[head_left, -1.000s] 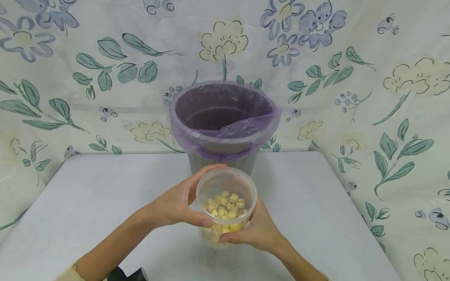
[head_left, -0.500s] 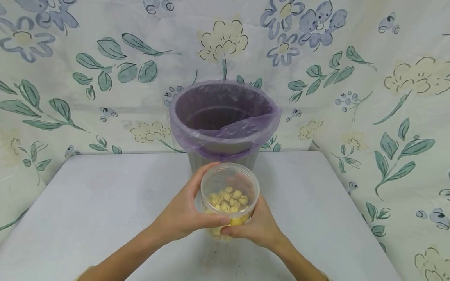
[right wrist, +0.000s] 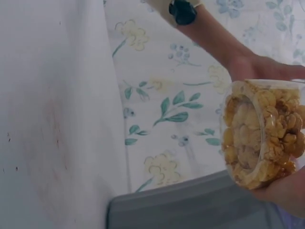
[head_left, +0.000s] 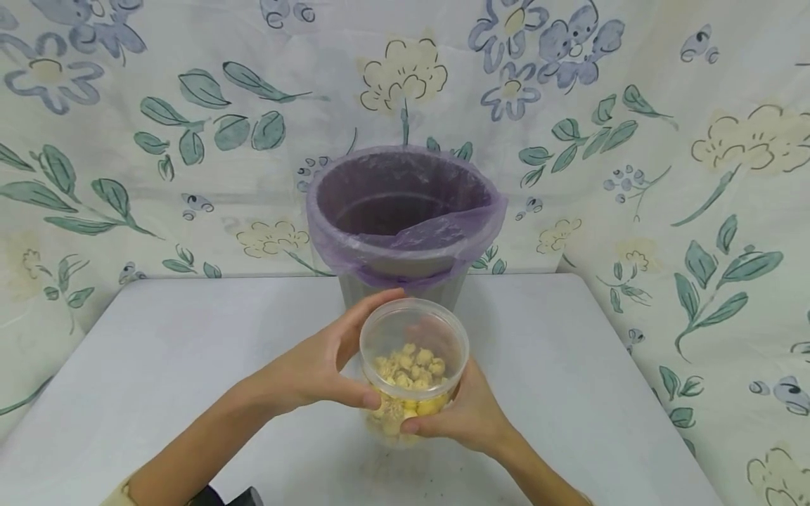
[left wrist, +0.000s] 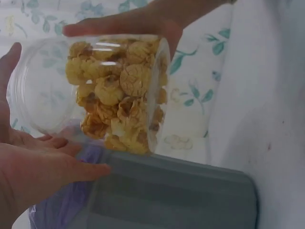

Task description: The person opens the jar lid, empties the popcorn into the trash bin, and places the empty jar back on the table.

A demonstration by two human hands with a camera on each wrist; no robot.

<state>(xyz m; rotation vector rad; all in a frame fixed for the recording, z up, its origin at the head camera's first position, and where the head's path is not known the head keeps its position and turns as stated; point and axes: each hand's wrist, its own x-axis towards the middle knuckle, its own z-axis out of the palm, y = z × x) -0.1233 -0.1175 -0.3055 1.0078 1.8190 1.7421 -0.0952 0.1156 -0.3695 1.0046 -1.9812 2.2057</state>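
On the near side of the bin [left wrist: 176, 195], a clear jar [head_left: 414, 358] of yellow puffed pieces is held above the table [head_left: 190, 337]. The right hand [head_left: 465, 414] grips its lower body; the left hand [head_left: 323, 365] grasps its upper part, thumb and fingers spread.

Soft, even light in the head view, with faint shadow on the bench [head_left: 190, 358] beside the bin [head_left: 405, 268]; wrist views dimmer, white glare streaking the jar [left wrist: 107, 61] near the bin.
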